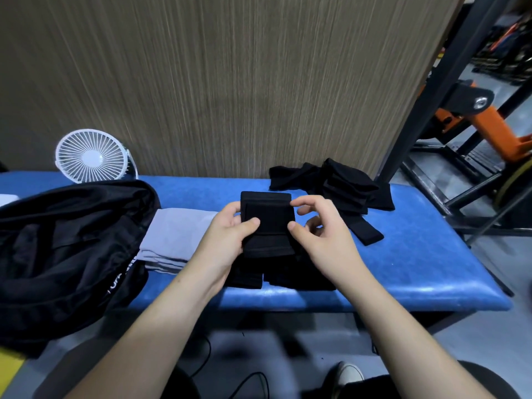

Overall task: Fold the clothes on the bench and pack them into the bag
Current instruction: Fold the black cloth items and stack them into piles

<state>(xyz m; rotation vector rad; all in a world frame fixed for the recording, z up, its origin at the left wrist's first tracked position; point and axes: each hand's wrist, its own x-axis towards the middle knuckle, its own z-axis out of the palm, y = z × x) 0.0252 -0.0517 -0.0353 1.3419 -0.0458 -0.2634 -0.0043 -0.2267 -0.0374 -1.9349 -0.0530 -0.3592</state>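
A person is standing at a blue padded surface [417, 254] and working a small folded black cloth [267, 226] above its middle; the left hand [227, 240] is grasping the cloth's left edge, its thumb lying across the front and its fingers curling behind; the right hand [322, 234] is hovering at the cloth's right edge with its fingers bent and spread, its thumb tip just touching the fabric, though whether it is really pinching the cloth cannot be told. Beneath the hands, more black folded pieces [288, 277] are lying at the near edge of the surface; just to their left a folded grey garment [175, 240] is resting, and further left an open black bag [66, 249] is sitting on the surface's left end, touching the grey garment. At the far right a loose heap of black clothes [339, 188] is waiting, one strip [365, 231] trailing toward the near side. A white fan [92, 155] is standing at the far left against a wood-grain wall [230, 82]; orange and black gym equipment [475, 116] is showing on the right.
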